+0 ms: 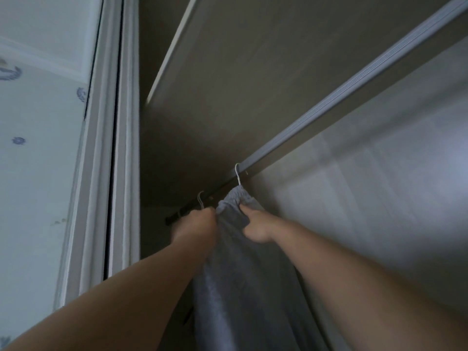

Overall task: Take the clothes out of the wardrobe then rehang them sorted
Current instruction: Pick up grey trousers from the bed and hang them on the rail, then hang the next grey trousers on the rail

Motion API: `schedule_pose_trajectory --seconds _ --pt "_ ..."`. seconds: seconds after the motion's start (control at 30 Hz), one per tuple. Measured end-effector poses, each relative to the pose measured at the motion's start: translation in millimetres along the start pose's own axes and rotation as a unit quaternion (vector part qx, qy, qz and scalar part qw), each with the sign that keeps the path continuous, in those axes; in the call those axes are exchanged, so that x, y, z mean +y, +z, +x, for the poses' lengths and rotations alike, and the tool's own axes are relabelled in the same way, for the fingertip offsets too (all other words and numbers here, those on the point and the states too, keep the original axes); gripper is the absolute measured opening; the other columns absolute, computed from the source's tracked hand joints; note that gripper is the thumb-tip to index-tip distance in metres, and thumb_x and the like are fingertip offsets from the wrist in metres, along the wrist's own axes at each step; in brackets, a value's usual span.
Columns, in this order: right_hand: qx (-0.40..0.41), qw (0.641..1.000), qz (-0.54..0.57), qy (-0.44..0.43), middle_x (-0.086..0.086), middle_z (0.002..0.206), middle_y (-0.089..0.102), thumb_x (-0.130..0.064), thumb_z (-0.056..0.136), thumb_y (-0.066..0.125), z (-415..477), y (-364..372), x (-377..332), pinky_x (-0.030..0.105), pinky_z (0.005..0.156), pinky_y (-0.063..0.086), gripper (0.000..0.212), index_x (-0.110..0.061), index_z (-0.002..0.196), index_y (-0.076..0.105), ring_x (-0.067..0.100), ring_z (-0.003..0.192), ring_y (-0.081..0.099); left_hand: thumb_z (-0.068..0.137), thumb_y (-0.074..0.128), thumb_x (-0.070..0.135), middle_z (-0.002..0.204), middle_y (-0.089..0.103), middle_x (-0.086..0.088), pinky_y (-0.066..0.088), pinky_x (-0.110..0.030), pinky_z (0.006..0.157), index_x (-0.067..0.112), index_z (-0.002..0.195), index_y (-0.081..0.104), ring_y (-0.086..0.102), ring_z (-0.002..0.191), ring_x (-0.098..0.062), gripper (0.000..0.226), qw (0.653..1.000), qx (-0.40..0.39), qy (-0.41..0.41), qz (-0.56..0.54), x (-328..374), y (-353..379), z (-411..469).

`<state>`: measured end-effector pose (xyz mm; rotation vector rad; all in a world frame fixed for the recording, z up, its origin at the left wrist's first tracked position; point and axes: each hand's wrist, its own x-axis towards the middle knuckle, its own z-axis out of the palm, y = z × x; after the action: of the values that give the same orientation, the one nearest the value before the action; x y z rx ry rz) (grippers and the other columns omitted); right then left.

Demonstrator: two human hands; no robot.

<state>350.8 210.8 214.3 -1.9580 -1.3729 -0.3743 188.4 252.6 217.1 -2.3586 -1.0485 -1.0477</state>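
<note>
A grey garment (243,279) with an elastic waistband hangs from a white hanger hook (238,174) on the wardrobe rail (336,97). My right hand (255,225) grips the waistband on its right side. My left hand (196,224) is curled at the garment's left edge, just below a second white hanger hook (200,198). What lies under that hand is hidden. The garment drops down between my two forearms.
The rail runs diagonally from upper right to lower left under a shelf (228,72). The white wardrobe frame (119,148) stands at the left, with patterned wallpaper (38,148) beyond. A pale panel (379,186) fills the right.
</note>
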Motion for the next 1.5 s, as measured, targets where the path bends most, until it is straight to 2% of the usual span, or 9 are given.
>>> schedule_pose_trajectory --seconds 0.1,0.23,0.27,0.33,0.43,0.63,0.9,1.2,1.5 --pt "0.027 0.999 0.026 -0.011 0.001 0.162 0.021 -0.031 0.088 0.054 -7.7 -0.9 -0.7 0.04 0.116 0.031 0.082 -0.036 0.156 0.009 0.029 0.144 0.03 0.102 0.044 0.028 0.117 0.059 -0.005 0.052 -0.044 0.089 0.025 0.126 0.048 0.059 0.104 -0.024 0.024 0.998 0.035 0.023 0.047 -4.7 -7.6 -7.1" --pt "0.114 0.992 0.047 -0.023 -0.002 0.156 0.036 -0.057 0.07 0.047 -26.5 -14.7 -21.8 0.043 0.112 0.036 0.086 -0.04 0.151 0.023 0.028 0.139 0.04 0.099 0.046 0.047 0.141 0.046 -0.006 0.037 -0.047 0.105 0.025 0.142 0.038 0.041 0.131 -0.03 0.048 0.984 0.119 0.083 0.106 -14.3 -34.8 -29.8" --pt "0.144 0.988 0.049 -0.031 -0.002 0.154 0.039 -0.059 0.074 0.047 -32.9 -19.6 -31.0 0.042 0.111 0.036 0.081 -0.04 0.15 0.026 0.029 0.138 0.041 0.099 0.043 0.051 0.145 0.043 -0.006 0.033 -0.047 0.109 0.025 0.145 0.034 0.036 0.136 -0.031 0.054 0.976 0.149 0.102 0.121 -18.7 -45.0 -37.8" --pt "0.204 0.978 0.018 -0.047 -0.001 0.157 0.033 -0.05 0.093 0.046 -51.7 -29.0 -53.2 0.042 0.112 0.033 0.067 -0.035 0.154 0.021 0.028 0.142 0.034 0.098 0.037 0.058 0.155 0.034 -0.008 0.021 -0.049 0.118 0.024 0.153 0.025 0.021 0.147 -0.032 0.065 0.958 0.199 0.13 0.158 -32.0 -64.9 -54.4" --pt "0.287 0.953 -0.02 -0.098 -0.005 0.161 0.023 -0.05 0.1 0.036 -86.1 -35.4 -93.7 0.05 0.117 0.024 0.061 -0.035 0.155 0.014 0.022 0.148 0.02 0.098 0.028 0.064 0.164 0.018 -0.009 0.002 -0.053 0.123 0.024 0.157 0.016 0.0 0.153 -0.032 0.072 0.935 0.254 0.145 0.2 -63.0 -92.7 -81.2" --pt "0.292 0.931 -0.02 -0.219 -0.009 0.165 0.002 -0.051 0.102 0.025 -146.4 -2.6 -205.6 0.052 0.12 0.002 0.059 -0.037 0.156 0.004 0.017 0.151 -0.005 0.096 0.018 0.066 0.167 0.008 -0.01 -0.003 -0.055 0.122 0.026 0.158 0.013 -0.009 0.153 -0.032 0.074 0.932 0.291 0.095 0.191 -174.7 -160.5 -143.6" --pt "0.222 0.919 0.056 -0.321 -0.008 0.165 -0.007 -0.055 0.1 0.025 -227.3 95.5 -399.3 0.056 0.118 -0.002 0.062 -0.039 0.155 0.0 0.019 0.15 -0.012 0.096 0.026 0.066 0.168 0.004 -0.005 -0.004 -0.055 0.122 0.028 0.159 0.008 -0.01 0.153 -0.03 0.076 0.939 0.246 -0.018 0.242 -367.0 -244.5 -287.3" --pt "0.05 0.872 0.162 -0.459 -0.01 0.162 -0.022 -0.063 0.097 0.02 -382.4 230.1 -608.0 0.055 0.118 -0.011 0.069 -0.041 0.151 -0.017 0.019 0.148 -0.024 0.094 0.021 0.068 0.168 -0.004 0.002 -0.003 -0.056 0.122 0.032 0.159 0.0 -0.012 0.153 -0.027 0.077 0.923 0.133 -0.167 0.319 -539.0 -316.0 -531.5" --pt "-0.141 0.772 0.244 -0.57 -0.012 0.159 -0.03 -0.068 0.093 0.016 -586.1 363.8 -751.7 0.053 0.117 -0.015 0.072 -0.043 0.149 -0.022 0.018 0.146 -0.03 0.093 0.015 0.072 0.166 -0.018 0.004 -0.013 -0.051 0.12 0.034 0.157 -0.013 -0.027 0.15 -0.021 0.08 0.847 0.013 -0.384 0.368 -607.5 -345.6 -805.6"
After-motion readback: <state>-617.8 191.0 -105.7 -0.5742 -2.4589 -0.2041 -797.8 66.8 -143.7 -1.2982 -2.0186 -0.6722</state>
